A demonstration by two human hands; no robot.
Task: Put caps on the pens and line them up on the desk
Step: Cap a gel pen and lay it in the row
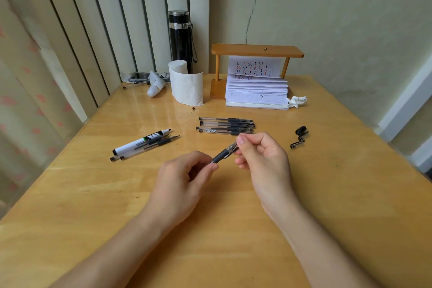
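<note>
Head view: a clear-barrelled pen with a black grip (224, 153) is held above the wooden table (93, 194). The left hand (184, 177) pinches its 7 o'clock end and the right hand (261, 159) its 1 o'clock end. A row of clear pens (226, 125) lies at 12 o'clock, and loose black caps (300, 138) at 2.

Soft even daylight, moderately bright, pale glare on surface (140, 110) below blinds (98, 18), faint shadows, wide-angle bowing at edges.

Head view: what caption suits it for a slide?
Left hand and right hand hold a pen above the desk; lined-up pens lie behind.
</note>
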